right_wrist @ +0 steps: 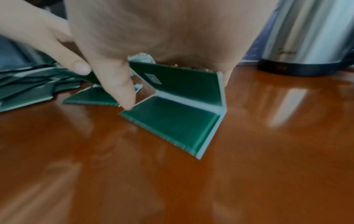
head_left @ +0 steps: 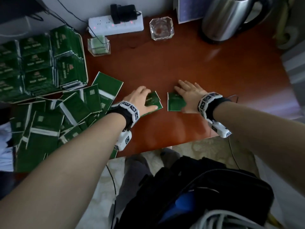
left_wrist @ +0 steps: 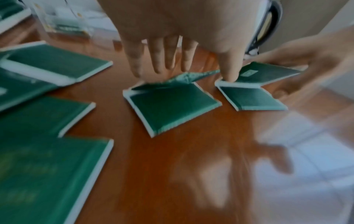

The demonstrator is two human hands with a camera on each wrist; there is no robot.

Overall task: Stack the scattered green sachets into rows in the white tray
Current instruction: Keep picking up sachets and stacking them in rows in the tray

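Because these sachets [head_left: 175,103] look light, thin and slick on the glossy table [head_left: 181,63], we pinch edges: left hand [head_left: 140,98] and right hand [head_left: 189,95] each lift one.

The glossy reddish-brown surface [head_left: 189,63] carries a white tray [head_left: 84,63] at ten o'clock, loose green sachets [head_left: 79,106] at eight, a power strip [head_left: 105,24], glass ashtray [head_left: 161,28] and steel kettle [head_left: 222,19] toward twelve.

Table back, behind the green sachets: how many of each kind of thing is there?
Power strip: 1
Black plug-in adapter: 1
Clear plastic holder: 1
Glass ashtray: 1
Steel kettle: 1
Standing card: 1
Total: 6
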